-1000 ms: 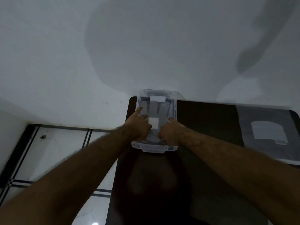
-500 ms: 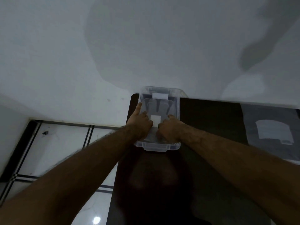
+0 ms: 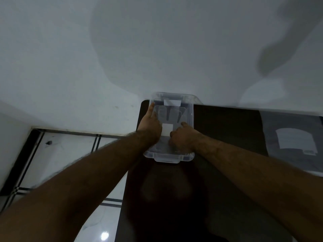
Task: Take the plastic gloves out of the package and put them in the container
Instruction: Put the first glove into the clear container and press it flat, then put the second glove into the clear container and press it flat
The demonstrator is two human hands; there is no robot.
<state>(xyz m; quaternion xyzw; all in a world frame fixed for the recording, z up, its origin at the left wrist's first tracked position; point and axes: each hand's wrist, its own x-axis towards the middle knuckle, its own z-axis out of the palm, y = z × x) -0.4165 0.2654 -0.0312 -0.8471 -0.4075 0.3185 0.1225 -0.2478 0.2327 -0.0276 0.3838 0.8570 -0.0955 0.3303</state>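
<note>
Head view: the left grip (image 3: pixel 150 125) rests with fingers extended along the left wall of the container (image 3: pixel 167 157), one fingertip up near its far left corner; it seems to press flat and not to clasp anything, though I cannot tell for sure. The right grip (image 3: pixel 181 138) is curled, knuckles up, inside the near half of the container, apparently pinching or pressing the gloves (image 3: pixel 170 115), which lie flat on the bottom with their fingers pointing away from the person. The gloves' long axis runs along the container's, straight ahead of both grips. The package (image 3: pixel 293 142) lies well off to the right on the counter (image 3: pixel 227 130), nearer the right grip.
</note>
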